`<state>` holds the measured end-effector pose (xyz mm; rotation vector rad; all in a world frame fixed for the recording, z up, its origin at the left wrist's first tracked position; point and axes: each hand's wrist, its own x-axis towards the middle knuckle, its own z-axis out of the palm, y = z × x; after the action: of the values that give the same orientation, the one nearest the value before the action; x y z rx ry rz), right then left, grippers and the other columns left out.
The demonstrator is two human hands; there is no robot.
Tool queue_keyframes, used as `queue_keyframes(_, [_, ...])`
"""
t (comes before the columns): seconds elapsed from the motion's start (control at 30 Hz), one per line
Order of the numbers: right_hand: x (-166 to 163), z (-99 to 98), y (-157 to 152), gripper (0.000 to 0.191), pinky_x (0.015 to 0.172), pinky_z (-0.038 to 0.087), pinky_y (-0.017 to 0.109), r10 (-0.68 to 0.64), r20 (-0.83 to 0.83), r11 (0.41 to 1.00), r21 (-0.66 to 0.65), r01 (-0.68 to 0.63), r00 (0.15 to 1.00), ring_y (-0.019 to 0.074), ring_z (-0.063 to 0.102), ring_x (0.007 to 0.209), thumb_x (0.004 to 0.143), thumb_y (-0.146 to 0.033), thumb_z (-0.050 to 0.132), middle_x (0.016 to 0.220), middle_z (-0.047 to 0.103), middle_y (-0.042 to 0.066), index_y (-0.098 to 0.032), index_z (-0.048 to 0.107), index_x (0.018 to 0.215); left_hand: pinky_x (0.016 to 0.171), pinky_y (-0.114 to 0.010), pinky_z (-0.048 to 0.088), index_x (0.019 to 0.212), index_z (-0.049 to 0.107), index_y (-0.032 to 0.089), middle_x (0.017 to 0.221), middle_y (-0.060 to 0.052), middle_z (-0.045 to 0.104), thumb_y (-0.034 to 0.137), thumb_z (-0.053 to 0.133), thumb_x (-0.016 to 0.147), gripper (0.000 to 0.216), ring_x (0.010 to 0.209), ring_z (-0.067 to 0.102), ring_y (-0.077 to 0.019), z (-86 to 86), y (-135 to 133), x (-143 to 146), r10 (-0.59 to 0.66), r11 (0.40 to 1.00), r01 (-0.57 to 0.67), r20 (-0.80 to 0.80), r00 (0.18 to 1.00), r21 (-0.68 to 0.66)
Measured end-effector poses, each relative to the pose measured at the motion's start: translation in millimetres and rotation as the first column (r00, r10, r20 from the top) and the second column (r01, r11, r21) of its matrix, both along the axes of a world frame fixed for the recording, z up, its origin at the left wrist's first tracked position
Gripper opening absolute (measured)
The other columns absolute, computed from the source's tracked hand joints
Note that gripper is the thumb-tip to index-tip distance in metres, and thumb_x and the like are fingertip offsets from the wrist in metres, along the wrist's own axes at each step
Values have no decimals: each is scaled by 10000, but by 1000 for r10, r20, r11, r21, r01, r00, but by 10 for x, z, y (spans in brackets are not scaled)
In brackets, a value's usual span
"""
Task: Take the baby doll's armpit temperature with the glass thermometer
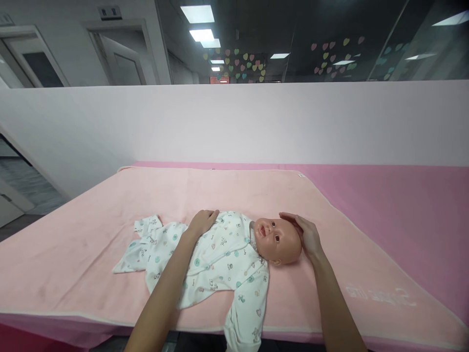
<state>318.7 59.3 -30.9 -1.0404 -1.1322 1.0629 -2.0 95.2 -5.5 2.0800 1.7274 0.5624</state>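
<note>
Left hand [203, 222] lies flat, fingers spread, on the chest of the baby doll [227, 254]. Right hand [306, 234] is open and cupped against the crown of the doll's head [280, 240], gripping nothing. The doll lies on its back on the pink blanket [91, 220], near the front edge and about midway along it. Its long axis runs left to right, head toward the right hand, legs of the printed romper [220, 266] toward the left. Each hand is in contact; neither is nearer.

You've got even, soft light from ceiling panels [198, 13] far overhead; shadows stay faint, the picture is sharp at centre, and the edges bow with wide-angle stretch.
</note>
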Motion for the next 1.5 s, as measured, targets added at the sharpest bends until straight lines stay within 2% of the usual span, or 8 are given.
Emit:
queue_keyframes(0.2, [-28, 30, -19, 328, 896, 418, 345, 95, 96, 995, -52, -90, 991, 248, 572, 1008, 744, -450, 527, 1003, 677, 52, -198, 714, 841, 655, -294, 365, 640, 613, 168, 730, -101, 665, 529, 246, 830, 548, 715, 581, -235, -12, 9, -1, -6, 1000, 6, 7, 1000, 8])
queue_keyframes(0.47, [37, -35, 27, 326, 928, 400, 376, -4, -44, 1000, 28, 5, 999, 246, 574, 1007, 715, -451, 549, 994, 678, 68, -197, 711, 840, 640, -283, 357, 627, 609, 173, 705, -93, 660, 534, 249, 830, 549, 695, 579, -227, -26, 15, -11, -4, 1000, 4, 12, 1000, 6])
queue_keyframes(0.67, [-27, 7, -11, 333, 911, 409, 364, 100, 62, 994, -48, -97, 993, 254, 565, 1018, 749, -439, 525, 1025, 667, 71, -184, 710, 856, 628, -285, 351, 630, 607, 171, 685, -92, 648, 533, 243, 831, 551, 671, 571, -222, -9, 8, -4, -6, 1000, 6, 4, 1000, 10])
queue_keyframes(0.93, [4, -6, 6, 317, 913, 407, 354, 21, 16, 1000, 9, -21, 1000, 243, 572, 1005, 734, -443, 537, 993, 678, 58, -201, 711, 838, 622, -293, 360, 609, 613, 174, 641, -80, 634, 492, 246, 844, 539, 650, 559, -217, -19, 2, -6, -4, 998, 5, -16, 1000, 57])
queue_keyframes(1.1, [-26, 22, -10, 326, 881, 426, 333, 88, 96, 995, -52, -83, 992, 241, 576, 997, 735, -443, 529, 1001, 676, 52, -192, 710, 838, 835, -308, 355, 815, 663, 199, 906, -64, 658, 415, 321, 849, 406, 945, 532, -228, 52, -141, 43, -1, 980, 0, 6, 1000, 198])
queue_keyframes(1.2, [-36, 38, -14, 315, 862, 438, 334, 28, 126, 999, -37, -23, 992, 242, 591, 964, 718, -438, 538, 951, 690, 55, -189, 712, 799, 902, -299, 338, 969, 634, 227, 1077, -35, 606, 379, 359, 856, 333, 1043, 487, -195, 167, -410, 212, -65, 936, 23, 108, 992, 352])
queue_keyframes(1.37, [-18, 75, -22, 291, 859, 439, 387, -218, 127, 974, 97, 207, 968, 252, 603, 927, 713, -404, 530, 890, 694, 78, -172, 699, 760, 787, -290, 377, 869, 646, 237, 861, -27, 629, 431, 541, 761, 245, 831, 547, -182, 265, -814, 608, -414, 871, 390, 18, 910, 300])
queue_keyframes(1.5, [-77, 254, -166, 297, 857, 429, 398, -361, 268, 924, 231, 304, 893, 254, 595, 940, 764, -395, 477, 898, 685, 77, -180, 680, 788, 666, -274, 369, 758, 644, 206, 730, -38, 611, 418, 588, 722, 222, 689, 530, -168, 225, -764, 695, -414, 890, 376, 114, 903, 256])
